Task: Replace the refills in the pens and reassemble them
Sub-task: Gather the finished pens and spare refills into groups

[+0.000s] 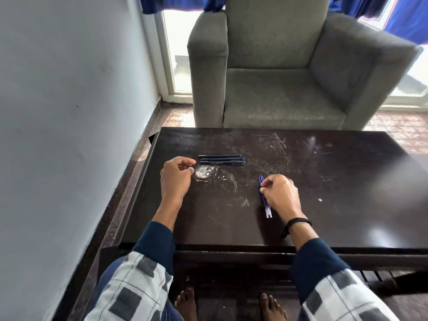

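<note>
The right hand point(278, 192) is pinching the blue refills point(268, 210), which are lying on the dark surface point(324, 193). The left hand point(177, 176) is curling its grip narrow; I cannot tell whether it is holding anything. The pens point(221, 159) are lying just beyond it.

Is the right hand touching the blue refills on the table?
Touching. In the head view, the right hand has its fingertips curled on the blue refills, with no gap showing between them.

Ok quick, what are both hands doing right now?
Left hand: fingers curled, nothing seen in them.
Right hand: fingers pinch the blue refills.
</note>
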